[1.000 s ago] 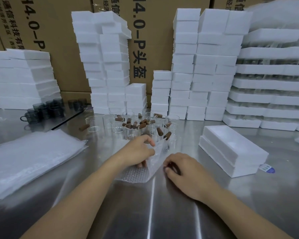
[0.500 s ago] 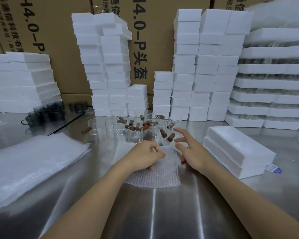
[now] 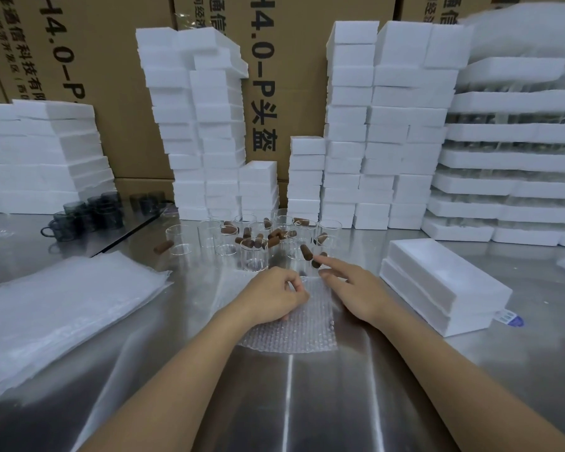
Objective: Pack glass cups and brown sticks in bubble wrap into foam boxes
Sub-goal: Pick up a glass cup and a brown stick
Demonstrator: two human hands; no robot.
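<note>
A sheet of bubble wrap (image 3: 302, 331) lies flat on the steel table in front of me. My left hand (image 3: 273, 296) rests on its far left part with fingers curled, pinching the wrap's edge. My right hand (image 3: 349, 290) is stretched out with its index finger touching a brown stick (image 3: 317, 261) just beyond the wrap. Another brown stick (image 3: 305, 252) stands beside it. Several clear glass cups (image 3: 253, 257) and more brown sticks (image 3: 258, 244) cluster behind. Two stacked foam boxes (image 3: 437, 282) sit to the right of my right hand.
A pile of bubble wrap sheets (image 3: 56, 308) lies at the left. Tall stacks of foam boxes (image 3: 206, 125) line the back and right (image 3: 509, 158), in front of cardboard cartons. Dark glass mugs (image 3: 85, 216) stand at the back left. A loose brown stick (image 3: 163, 247) lies left of the cups.
The bubble wrap was unfolded flat. My right hand moved from the wrap's near edge forward to the brown sticks by the cups. My left hand stayed on the wrap.
</note>
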